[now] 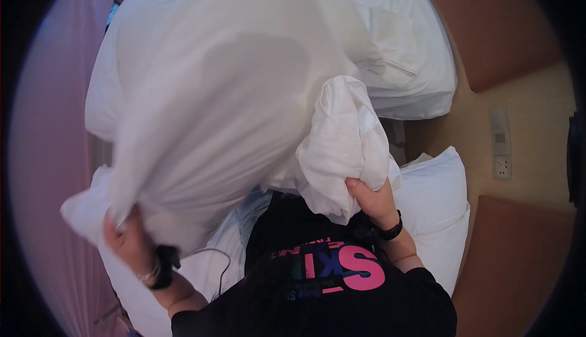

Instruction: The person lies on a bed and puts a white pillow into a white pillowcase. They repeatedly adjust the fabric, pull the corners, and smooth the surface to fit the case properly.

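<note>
A large white pillowcase [201, 117] is raised in front of me, puffed out and partly smeared by motion. Whether a pillow fills it, I cannot tell. My left hand [126, 233] grips its lower left edge, the fingers curled and a little blurred. At the right, a bunched white part of the cloth [345, 135] stands up in folds. My right hand [369, 199] is closed round the bottom of that bunch, thumb on top and most fingers hidden beneath the cloth. Both wrists wear dark bands.
Behind the raised cloth lies white bedding [421, 74]. A white pillow [433, 196] rests at my right. Further right is a wooden panel with brown pads [513, 257] and a socket plate [502, 148]. A pinkish curtain [55, 154] hangs at the left. A thin cable [226, 264] runs near my left forearm.
</note>
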A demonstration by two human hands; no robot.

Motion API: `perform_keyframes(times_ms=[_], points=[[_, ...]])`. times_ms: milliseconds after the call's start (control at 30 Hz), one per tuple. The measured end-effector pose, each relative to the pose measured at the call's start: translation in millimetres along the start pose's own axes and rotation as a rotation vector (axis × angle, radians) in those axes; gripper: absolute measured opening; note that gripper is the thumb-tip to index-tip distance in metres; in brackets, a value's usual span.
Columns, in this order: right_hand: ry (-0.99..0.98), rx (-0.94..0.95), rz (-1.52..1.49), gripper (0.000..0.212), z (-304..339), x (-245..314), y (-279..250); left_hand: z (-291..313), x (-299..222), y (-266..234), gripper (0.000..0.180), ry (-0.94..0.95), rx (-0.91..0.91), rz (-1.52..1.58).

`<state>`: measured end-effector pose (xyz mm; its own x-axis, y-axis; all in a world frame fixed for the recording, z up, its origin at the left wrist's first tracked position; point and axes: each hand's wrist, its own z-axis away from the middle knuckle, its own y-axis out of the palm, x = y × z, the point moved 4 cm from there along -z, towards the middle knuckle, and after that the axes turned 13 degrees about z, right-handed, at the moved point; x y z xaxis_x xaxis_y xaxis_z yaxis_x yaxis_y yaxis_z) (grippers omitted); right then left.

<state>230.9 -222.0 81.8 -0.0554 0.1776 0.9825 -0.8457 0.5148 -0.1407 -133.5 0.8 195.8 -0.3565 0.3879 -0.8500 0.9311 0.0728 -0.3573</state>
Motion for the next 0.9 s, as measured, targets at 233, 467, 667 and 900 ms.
perform_keyframes(times_ms=[233, 467, 667, 900], points=[[-0.012, 0.223, -0.099, 0.057, -39.0, 9.1, 39.5, 86.5, -33.1, -177.1, 0.031, -0.258, -0.5, -0.289], [0.012, 0.238, -0.237, 0.046, -43.3, 15.1, 69.7, 122.0, 70.2, -178.7, 0.036, -0.372, -0.291, -0.749], [0.033, 0.149, -0.166, 0.04, -23.3, 8.1, 68.3, 74.5, 22.4, 121.6, 0.059, -0.038, 0.798, 0.064], [-0.189, -0.101, 0.068, 0.048, 3.6, 21.2, 35.2, 76.5, -9.9, 246.0, 0.034, 0.144, 1.417, 0.478]])
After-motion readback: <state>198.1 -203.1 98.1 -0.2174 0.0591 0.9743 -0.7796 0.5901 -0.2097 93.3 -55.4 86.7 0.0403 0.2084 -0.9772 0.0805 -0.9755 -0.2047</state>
